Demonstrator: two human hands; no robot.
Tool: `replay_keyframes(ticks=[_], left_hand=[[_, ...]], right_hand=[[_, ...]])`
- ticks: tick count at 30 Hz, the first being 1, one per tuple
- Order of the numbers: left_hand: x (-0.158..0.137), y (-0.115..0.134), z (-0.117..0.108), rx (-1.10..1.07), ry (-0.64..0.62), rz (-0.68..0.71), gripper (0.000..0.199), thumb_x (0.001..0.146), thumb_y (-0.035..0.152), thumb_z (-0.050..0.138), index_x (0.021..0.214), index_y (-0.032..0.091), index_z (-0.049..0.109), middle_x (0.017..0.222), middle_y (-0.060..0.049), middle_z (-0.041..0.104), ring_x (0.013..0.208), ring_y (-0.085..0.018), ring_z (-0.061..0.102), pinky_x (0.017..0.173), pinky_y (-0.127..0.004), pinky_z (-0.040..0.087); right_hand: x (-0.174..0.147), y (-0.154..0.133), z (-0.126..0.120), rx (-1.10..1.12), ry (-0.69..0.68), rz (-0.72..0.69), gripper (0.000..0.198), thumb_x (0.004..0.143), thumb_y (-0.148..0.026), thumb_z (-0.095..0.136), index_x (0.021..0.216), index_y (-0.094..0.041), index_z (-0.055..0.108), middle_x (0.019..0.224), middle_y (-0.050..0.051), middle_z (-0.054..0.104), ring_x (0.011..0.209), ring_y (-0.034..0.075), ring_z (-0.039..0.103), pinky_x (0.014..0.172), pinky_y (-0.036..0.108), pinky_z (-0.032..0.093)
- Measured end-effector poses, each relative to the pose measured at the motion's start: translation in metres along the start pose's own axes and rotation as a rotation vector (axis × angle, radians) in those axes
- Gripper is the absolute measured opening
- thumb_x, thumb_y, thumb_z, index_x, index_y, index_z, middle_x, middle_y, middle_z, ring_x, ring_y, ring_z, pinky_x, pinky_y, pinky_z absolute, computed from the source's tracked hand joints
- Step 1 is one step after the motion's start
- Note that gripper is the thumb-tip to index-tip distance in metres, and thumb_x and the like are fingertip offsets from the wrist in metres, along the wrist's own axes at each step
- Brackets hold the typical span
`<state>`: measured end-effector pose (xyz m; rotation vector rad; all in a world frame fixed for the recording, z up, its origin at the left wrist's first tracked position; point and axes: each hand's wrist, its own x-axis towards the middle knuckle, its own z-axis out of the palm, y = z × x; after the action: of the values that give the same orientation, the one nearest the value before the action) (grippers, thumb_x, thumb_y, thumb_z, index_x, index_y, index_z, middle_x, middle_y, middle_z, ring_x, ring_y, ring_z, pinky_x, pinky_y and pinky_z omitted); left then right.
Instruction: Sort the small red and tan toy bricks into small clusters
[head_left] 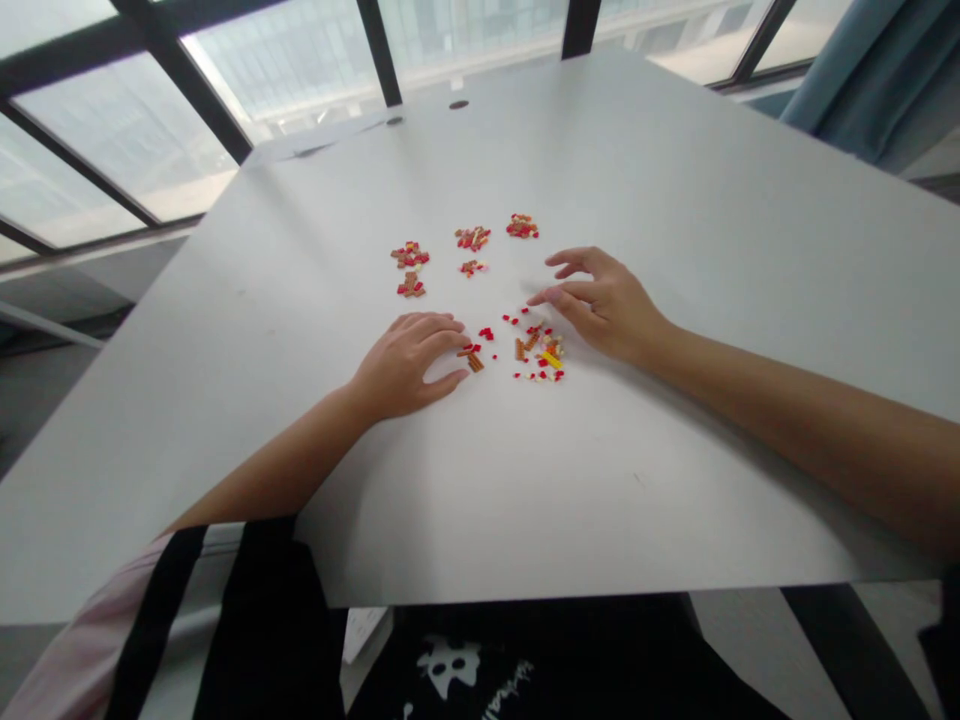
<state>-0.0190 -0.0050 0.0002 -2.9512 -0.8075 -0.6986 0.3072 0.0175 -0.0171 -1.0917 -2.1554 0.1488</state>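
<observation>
My left hand [416,362] rests on the white table with its fingers apart, next to a few small brown and red pieces [475,361] that look like toy building bricks. Its fingertips touch or nearly touch them. My right hand [611,305] hovers over the table, fingers loosely spread, with nothing visible in them. Just left of and below it lies a loose scatter of red, brown, white and yellow pieces [531,343]. A little red cluster [487,333] sits between the hands.
Farther back on the white table [637,480] lie several small heaps: a left heap [409,255], a brown heap [411,286], a middle heap [472,238], a smaller heap [472,268] and a right heap [522,226]. Windows [472,40] border the far side; a blue curtain [870,80] hangs right.
</observation>
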Motion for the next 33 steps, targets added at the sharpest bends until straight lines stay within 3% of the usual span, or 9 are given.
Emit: replay_keyframes(ticks=[4, 7, 11, 17, 21, 29, 33], left_hand=[[0.000, 0.000, 0.001, -0.015, -0.017, -0.023, 0.027, 0.100, 0.035, 0.062, 0.123, 0.022, 0.068, 0.131, -0.014, 0.076, 0.131, -0.030, 0.069, 0.112, -0.050, 0.052], [-0.001, 0.000, 0.001, 0.003, -0.015, -0.030, 0.029, 0.102, 0.035, 0.061, 0.126, 0.022, 0.069, 0.135, -0.015, 0.073, 0.132, -0.029, 0.067, 0.113, -0.050, 0.052], [-0.004, 0.000, 0.001, 0.051, 0.004, -0.047, 0.033, 0.105, 0.034, 0.058, 0.133, 0.024, 0.070, 0.151, -0.016, 0.063, 0.136, -0.030, 0.064, 0.113, -0.051, 0.051], [-0.005, -0.001, 0.002, 0.052, 0.021, -0.019, 0.031, 0.105, 0.030, 0.058, 0.132, 0.024, 0.072, 0.151, -0.017, 0.062, 0.135, -0.030, 0.065, 0.112, -0.051, 0.051], [-0.005, 0.000, 0.003, 0.060, 0.027, -0.011, 0.029, 0.105, 0.032, 0.059, 0.130, 0.023, 0.072, 0.147, -0.017, 0.066, 0.133, -0.030, 0.066, 0.111, -0.050, 0.052], [-0.003, 0.001, 0.002, 0.027, 0.001, -0.012, 0.028, 0.104, 0.031, 0.060, 0.129, 0.025, 0.071, 0.143, -0.014, 0.068, 0.133, -0.029, 0.066, 0.112, -0.049, 0.052], [-0.002, 0.002, 0.002, 0.020, -0.001, 0.009, 0.029, 0.104, 0.031, 0.060, 0.130, 0.024, 0.070, 0.141, -0.014, 0.070, 0.133, -0.029, 0.066, 0.113, -0.049, 0.052]], right_hand=[[0.003, -0.002, 0.003, -0.097, -0.129, 0.026, 0.066, 0.108, -0.065, 0.031, 0.121, -0.029, 0.084, 0.151, 0.017, 0.060, 0.120, 0.034, 0.066, 0.111, 0.060, 0.050], [0.005, -0.003, 0.009, -0.178, -0.228, 0.050, 0.062, 0.109, -0.064, 0.031, 0.138, -0.034, 0.076, 0.165, 0.015, 0.050, 0.139, 0.039, 0.057, 0.115, 0.065, 0.043], [0.006, -0.001, 0.013, -0.186, -0.230, 0.066, 0.070, 0.108, -0.069, 0.022, 0.150, -0.036, 0.066, 0.171, 0.014, 0.044, 0.152, 0.042, 0.046, 0.119, 0.068, 0.037], [0.010, -0.001, 0.007, -0.117, -0.259, 0.115, 0.085, 0.105, -0.074, 0.013, 0.144, -0.028, 0.072, 0.169, 0.019, 0.044, 0.150, 0.041, 0.048, 0.121, 0.067, 0.037], [0.011, -0.001, 0.009, -0.150, -0.305, 0.093, 0.076, 0.107, -0.070, 0.017, 0.143, -0.032, 0.072, 0.173, 0.016, 0.041, 0.154, 0.044, 0.042, 0.121, 0.072, 0.034], [0.023, 0.001, 0.016, -0.158, -0.216, -0.006, 0.063, 0.109, -0.064, 0.025, 0.139, -0.040, 0.074, 0.173, 0.008, 0.043, 0.157, 0.039, 0.041, 0.124, 0.067, 0.033], [0.031, 0.000, 0.017, -0.179, -0.246, -0.026, 0.057, 0.109, -0.061, 0.031, 0.134, -0.040, 0.078, 0.174, 0.005, 0.041, 0.157, 0.042, 0.039, 0.125, 0.071, 0.028]])
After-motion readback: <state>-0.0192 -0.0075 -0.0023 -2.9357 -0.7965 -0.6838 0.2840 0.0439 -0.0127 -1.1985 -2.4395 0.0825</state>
